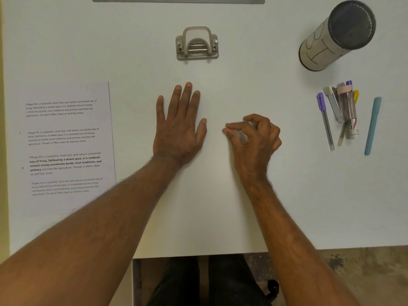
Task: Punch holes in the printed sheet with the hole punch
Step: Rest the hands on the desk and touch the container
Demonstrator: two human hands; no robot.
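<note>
Both hands mid-tabletop (220,206), nearer the front edge than the back. Left hand (180,129) flat, palm down, fingers spread, nothing under it but bare surface. Right hand (254,140) just beside it, loosely curled, thumb and forefinger tips brought together as if pinching; possibly a small item or a sheet edge between them, but too faint against the white surface to tell. No grasp on either task item.

Printed sheet (66,146) lying flat against the left edge, well apart from both hands, partly crossed by the left forearm at its near right corner. Risk: forearm dragging or creasing that corner on any sideways reach; sheet sliding off the left edge if nudged.

Loose pens and markers (344,115) plus a teal pen (373,125) near the right edge. Risk: scattered or rolled by a careless right-hand sweep.

Hole punch (197,44) toward the back edge, roughly centred, upright, handle raised, slot side seemingly facing the front edge. Risks judged from here: sheet fed in skewed or not pushed fully home, giving holes off-line or too close to the margin; holes through the text if the wrong side is fed; punch sliding on the smooth surface if pressed one-handed.

Cylindrical container (337,36) standing at the back right corner, clear of the likely working path; low risk of toppling.
</note>
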